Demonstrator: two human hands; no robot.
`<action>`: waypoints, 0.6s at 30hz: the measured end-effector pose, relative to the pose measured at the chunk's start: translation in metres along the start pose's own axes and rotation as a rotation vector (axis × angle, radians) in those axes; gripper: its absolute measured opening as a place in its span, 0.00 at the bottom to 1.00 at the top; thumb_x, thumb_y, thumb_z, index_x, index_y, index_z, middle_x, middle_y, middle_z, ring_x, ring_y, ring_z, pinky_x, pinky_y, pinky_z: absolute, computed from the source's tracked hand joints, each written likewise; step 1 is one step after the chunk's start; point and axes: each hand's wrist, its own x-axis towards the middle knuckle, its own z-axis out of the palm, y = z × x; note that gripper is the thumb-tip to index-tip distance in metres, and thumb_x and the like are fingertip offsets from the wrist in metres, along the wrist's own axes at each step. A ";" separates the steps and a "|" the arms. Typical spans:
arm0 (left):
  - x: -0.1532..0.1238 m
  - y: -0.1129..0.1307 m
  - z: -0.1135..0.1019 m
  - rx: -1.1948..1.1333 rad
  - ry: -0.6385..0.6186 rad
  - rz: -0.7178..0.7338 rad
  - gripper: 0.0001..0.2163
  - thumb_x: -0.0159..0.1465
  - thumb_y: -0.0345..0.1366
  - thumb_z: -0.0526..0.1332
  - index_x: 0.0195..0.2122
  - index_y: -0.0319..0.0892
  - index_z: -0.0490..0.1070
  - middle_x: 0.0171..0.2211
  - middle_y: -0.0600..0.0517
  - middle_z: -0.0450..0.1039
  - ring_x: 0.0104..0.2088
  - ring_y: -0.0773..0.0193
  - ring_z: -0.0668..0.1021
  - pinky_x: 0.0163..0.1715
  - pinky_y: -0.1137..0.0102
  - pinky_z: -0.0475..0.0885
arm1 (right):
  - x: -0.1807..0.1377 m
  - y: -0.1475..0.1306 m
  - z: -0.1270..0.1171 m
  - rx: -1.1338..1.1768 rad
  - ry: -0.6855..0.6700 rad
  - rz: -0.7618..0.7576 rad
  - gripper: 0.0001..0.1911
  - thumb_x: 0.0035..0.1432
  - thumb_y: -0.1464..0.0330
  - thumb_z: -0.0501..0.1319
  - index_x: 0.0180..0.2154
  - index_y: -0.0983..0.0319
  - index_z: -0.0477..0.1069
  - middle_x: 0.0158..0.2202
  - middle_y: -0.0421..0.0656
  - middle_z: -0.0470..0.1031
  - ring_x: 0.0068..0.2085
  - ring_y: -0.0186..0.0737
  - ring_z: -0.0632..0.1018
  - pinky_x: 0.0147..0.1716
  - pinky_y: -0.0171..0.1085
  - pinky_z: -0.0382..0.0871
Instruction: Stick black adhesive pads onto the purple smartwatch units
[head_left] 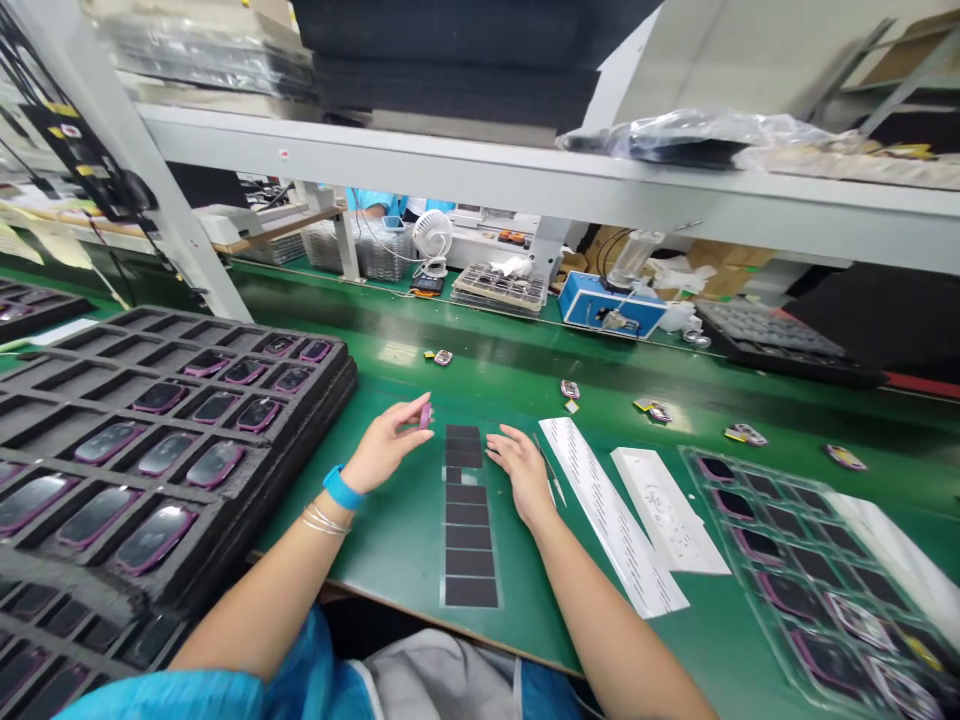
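Observation:
My left hand (pixel 385 443) pinches a small purple-rimmed part (pixel 425 414) between thumb and fingers, just left of a strip of black rectangular pads (pixel 466 520) lying on the green bench. My right hand (pixel 523 470) rests on the bench at the strip's upper right edge, fingers curled down with their tips by the top pads; whether they grip anything is unclear. A blue band and thin bangles sit on my left wrist.
A black foam tray (pixel 82 350) holding several purple-rimmed parts fills the left. White backing strips (pixel 611 515) and a clear tray (pixel 795 560) of parts lie at right. Loose parts (pixel 570 389) dot the conveyor; a small fan (pixel 433 240) and blue box (pixel 611 305) stand beyond.

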 end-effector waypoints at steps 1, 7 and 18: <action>-0.004 0.004 -0.002 0.164 0.075 0.079 0.24 0.51 0.35 0.68 0.50 0.46 0.71 0.45 0.49 0.71 0.50 0.57 0.72 0.54 0.63 0.63 | 0.001 0.001 -0.001 -0.013 0.021 -0.009 0.20 0.48 0.60 0.64 0.42 0.61 0.68 0.35 0.46 0.79 0.40 0.42 0.79 0.47 0.49 0.71; 0.002 0.038 -0.004 0.672 0.269 0.325 0.19 0.51 0.33 0.67 0.46 0.47 0.74 0.44 0.47 0.70 0.48 0.54 0.71 0.53 0.65 0.62 | 0.002 0.008 0.000 -0.123 0.014 -0.039 0.20 0.44 0.58 0.66 0.38 0.62 0.69 0.27 0.42 0.77 0.32 0.42 0.79 0.40 0.48 0.74; 0.079 0.112 -0.205 1.367 0.810 -0.058 0.24 0.49 0.36 0.69 0.48 0.37 0.71 0.42 0.42 0.75 0.44 0.51 0.75 0.42 0.65 0.67 | 0.002 -0.009 0.012 -0.408 -0.116 -0.206 0.14 0.51 0.60 0.60 0.37 0.61 0.72 0.28 0.44 0.77 0.31 0.43 0.78 0.34 0.42 0.72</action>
